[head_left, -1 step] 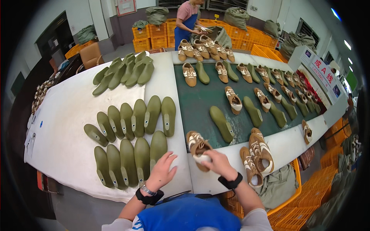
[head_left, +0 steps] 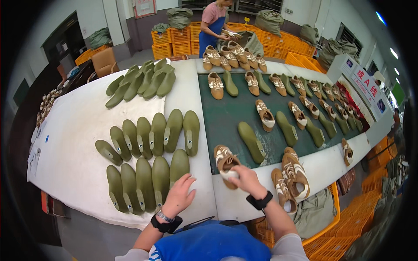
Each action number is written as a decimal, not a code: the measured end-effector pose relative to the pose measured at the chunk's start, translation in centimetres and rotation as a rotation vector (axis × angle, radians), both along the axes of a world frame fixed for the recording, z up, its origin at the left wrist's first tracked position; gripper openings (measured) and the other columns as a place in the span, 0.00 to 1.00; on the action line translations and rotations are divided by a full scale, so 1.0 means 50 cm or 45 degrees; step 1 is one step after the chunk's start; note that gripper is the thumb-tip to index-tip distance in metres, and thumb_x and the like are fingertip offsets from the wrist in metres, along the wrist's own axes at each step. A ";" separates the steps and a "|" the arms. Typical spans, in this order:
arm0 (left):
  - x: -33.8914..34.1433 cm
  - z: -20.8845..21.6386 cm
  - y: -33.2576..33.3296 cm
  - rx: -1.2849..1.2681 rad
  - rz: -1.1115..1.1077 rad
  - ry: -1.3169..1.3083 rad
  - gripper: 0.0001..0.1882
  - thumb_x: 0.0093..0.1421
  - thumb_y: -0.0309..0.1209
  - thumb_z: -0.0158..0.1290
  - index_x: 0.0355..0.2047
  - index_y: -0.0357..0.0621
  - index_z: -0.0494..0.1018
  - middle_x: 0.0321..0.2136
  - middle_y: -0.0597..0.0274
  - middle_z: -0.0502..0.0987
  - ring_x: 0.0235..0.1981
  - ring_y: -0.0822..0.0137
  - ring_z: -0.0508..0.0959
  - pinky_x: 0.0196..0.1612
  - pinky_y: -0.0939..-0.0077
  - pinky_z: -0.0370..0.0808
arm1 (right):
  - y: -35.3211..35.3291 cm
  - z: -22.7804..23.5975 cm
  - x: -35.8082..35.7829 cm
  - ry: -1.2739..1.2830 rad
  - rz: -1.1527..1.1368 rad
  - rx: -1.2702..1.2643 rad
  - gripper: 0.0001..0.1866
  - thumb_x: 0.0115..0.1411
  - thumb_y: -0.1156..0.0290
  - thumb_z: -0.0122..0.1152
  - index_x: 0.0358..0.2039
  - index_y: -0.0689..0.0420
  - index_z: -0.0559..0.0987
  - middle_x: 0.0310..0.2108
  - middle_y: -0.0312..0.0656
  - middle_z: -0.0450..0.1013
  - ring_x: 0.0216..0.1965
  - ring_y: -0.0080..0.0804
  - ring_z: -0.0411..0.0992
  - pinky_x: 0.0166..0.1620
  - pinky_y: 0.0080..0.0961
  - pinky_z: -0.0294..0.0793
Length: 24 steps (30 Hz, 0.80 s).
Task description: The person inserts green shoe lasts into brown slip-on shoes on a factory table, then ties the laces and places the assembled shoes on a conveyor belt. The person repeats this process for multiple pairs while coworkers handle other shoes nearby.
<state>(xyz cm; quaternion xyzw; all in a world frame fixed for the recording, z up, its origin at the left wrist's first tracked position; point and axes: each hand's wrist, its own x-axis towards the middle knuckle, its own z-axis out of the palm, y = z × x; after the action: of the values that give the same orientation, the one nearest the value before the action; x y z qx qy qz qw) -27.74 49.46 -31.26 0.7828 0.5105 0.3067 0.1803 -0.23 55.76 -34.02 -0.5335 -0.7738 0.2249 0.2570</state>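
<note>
My right hand (head_left: 248,179) grips a tan and white sneaker (head_left: 223,155) by its heel collar, toe pointing away from me. The sneaker is at the border between the white tabletop (head_left: 204,198) and the green belt (head_left: 222,135). My left hand (head_left: 179,198) holds nothing, its fingers apart. It is nearest to a green shoe last (head_left: 179,166), at the right end of the front row of lasts; whether the fingertips touch it I cannot tell. Behind that row stands another row of green lasts (head_left: 157,130).
Sneakers and lasts stand in rows along the belt. More sneakers (head_left: 295,172) rest at the right edge, above an orange crate (head_left: 335,204) with grey-green cloth. A pile of sneakers (head_left: 235,54) lies at the far end, near a person (head_left: 212,26) in a blue apron.
My right hand and the sneaker have shifted slightly to the right. My left hand has moved very little, and the whole view has shifted a touch.
</note>
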 end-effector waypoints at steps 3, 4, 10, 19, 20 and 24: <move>-0.073 -0.028 -0.020 -0.017 0.138 0.154 0.24 0.53 0.27 0.56 0.51 0.41 0.67 0.51 0.45 0.69 0.50 0.44 0.70 0.52 0.59 0.70 | 0.167 -0.057 0.001 -0.163 -0.098 0.049 0.18 0.48 0.62 0.68 0.40 0.52 0.77 0.37 0.49 0.74 0.39 0.50 0.75 0.43 0.40 0.74; -0.090 -0.040 -0.025 -0.024 0.183 0.192 0.24 0.53 0.27 0.56 0.51 0.41 0.67 0.51 0.45 0.69 0.51 0.44 0.70 0.52 0.59 0.70 | 0.222 -0.073 -0.001 -0.175 -0.133 0.084 0.17 0.49 0.63 0.68 0.39 0.53 0.77 0.38 0.50 0.74 0.39 0.51 0.75 0.43 0.41 0.74; -0.126 -0.105 -0.049 -0.188 0.413 0.097 0.26 0.52 0.28 0.56 0.52 0.37 0.65 0.49 0.42 0.71 0.49 0.44 0.72 0.52 0.58 0.70 | 0.397 -0.130 -0.051 -0.079 -0.065 -0.002 0.24 0.52 0.70 0.62 0.52 0.51 0.72 0.49 0.54 0.70 0.52 0.51 0.68 0.53 0.40 0.69; -0.105 -0.167 -0.028 -0.485 0.458 -0.159 0.36 0.54 0.37 0.56 0.61 0.40 0.59 0.37 0.39 0.77 0.33 0.49 0.78 0.38 0.62 0.74 | 0.101 -0.150 -0.264 0.055 0.743 -0.341 0.24 0.60 0.56 0.57 0.55 0.49 0.72 0.53 0.54 0.67 0.51 0.53 0.69 0.53 0.38 0.69; -0.099 -0.170 -0.034 -0.426 0.364 -0.171 0.37 0.54 0.38 0.56 0.62 0.40 0.58 0.36 0.40 0.77 0.35 0.51 0.79 0.40 0.64 0.74 | 0.072 -0.158 -0.288 -0.026 0.713 -0.290 0.27 0.60 0.52 0.56 0.57 0.48 0.70 0.60 0.58 0.59 0.57 0.57 0.63 0.57 0.41 0.66; -0.089 -0.163 -0.075 -0.778 0.217 -0.570 0.33 0.55 0.35 0.56 0.60 0.40 0.62 0.39 0.47 0.77 0.38 0.59 0.79 0.43 0.68 0.74 | -0.001 -0.189 -0.311 0.109 0.525 -0.184 0.25 0.53 0.58 0.61 0.53 0.49 0.74 0.61 0.61 0.57 0.60 0.58 0.59 0.61 0.41 0.61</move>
<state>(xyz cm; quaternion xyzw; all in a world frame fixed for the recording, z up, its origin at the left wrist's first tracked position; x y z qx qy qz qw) -32.20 45.72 -39.42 0.5615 0.5894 0.3177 0.4862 -15.78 55.73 -43.46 -0.3708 -0.8368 0.3501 0.1994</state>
